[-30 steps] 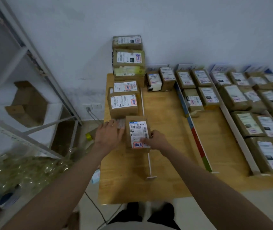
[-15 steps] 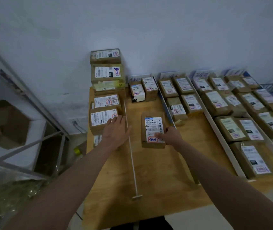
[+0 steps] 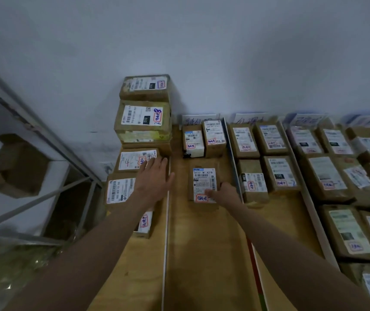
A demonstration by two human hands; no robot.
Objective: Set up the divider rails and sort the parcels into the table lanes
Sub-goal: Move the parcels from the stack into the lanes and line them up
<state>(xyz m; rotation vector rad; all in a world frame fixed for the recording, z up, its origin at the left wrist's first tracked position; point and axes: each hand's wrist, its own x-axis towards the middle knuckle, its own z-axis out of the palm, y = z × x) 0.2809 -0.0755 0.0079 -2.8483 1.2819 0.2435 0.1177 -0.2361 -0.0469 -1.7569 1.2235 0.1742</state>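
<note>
A small brown parcel (image 3: 203,182) with a white label lies flat in the second lane of the wooden table (image 3: 204,254). My right hand (image 3: 225,194) holds its near right corner, thumb on the label. My left hand (image 3: 155,176) is spread flat with straight fingers over the stacked parcels (image 3: 132,173) in the leftmost lane. A thin white divider rail (image 3: 166,239) runs between those two lanes. A rail with blue, red and green sections (image 3: 233,167) borders the second lane on the right.
Two small parcels (image 3: 204,138) stand at the far end of the second lane. Lanes to the right hold several labelled parcels (image 3: 327,173). A tall parcel stack (image 3: 144,108) leans by the wall. A metal shelf frame (image 3: 44,140) stands left of the table.
The parcel has slid from the leftmost lane across the white rail into the second lane and further toward the wall. My left hand moved forward over the left stack.
</note>
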